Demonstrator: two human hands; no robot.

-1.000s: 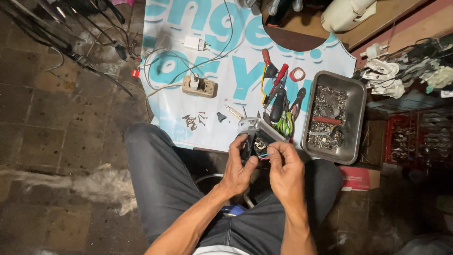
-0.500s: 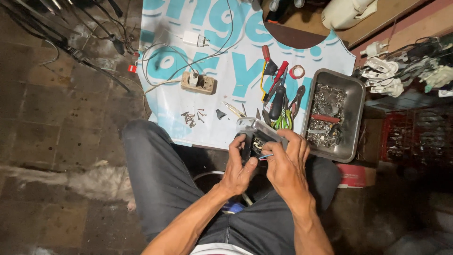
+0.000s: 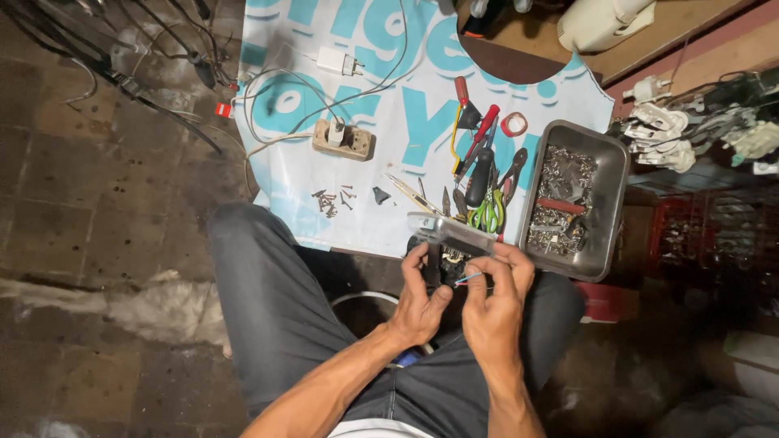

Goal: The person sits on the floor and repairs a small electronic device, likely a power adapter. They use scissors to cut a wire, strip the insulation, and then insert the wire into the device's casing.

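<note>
Hands at near centre, above the lap of a seated person in dark trousers [image 3: 276,324]. Left hand [image 3: 418,304]: fingers curled around a small dark device [image 3: 445,264], gripping it from the left. Right hand [image 3: 495,304]: thumb and forefinger pinched narrow on a thin blue wire [image 3: 466,279] that runs into the device. Device: held between both hands, just near of the mat's edge; a clear plastic piece [image 3: 450,231] sits on its far side.

Mat [image 3: 389,162]: white with large blue letters, spread on the tiled floor beyond the knees. On it, far of the hands: cluster of hand tools [image 3: 479,174], among them red-handled screwdrivers and green-handled scissors; red tape ring [image 3: 514,124]; small heap of screws [image 3: 329,200] to the left; beige power strip [image 3: 343,139] with a white plug in it.

Metal tray [image 3: 610,203]: rectangular, right of the tools, filled with small metal parts.

Black cables [image 3: 122,57]: tangled at far left on the floor.
</note>
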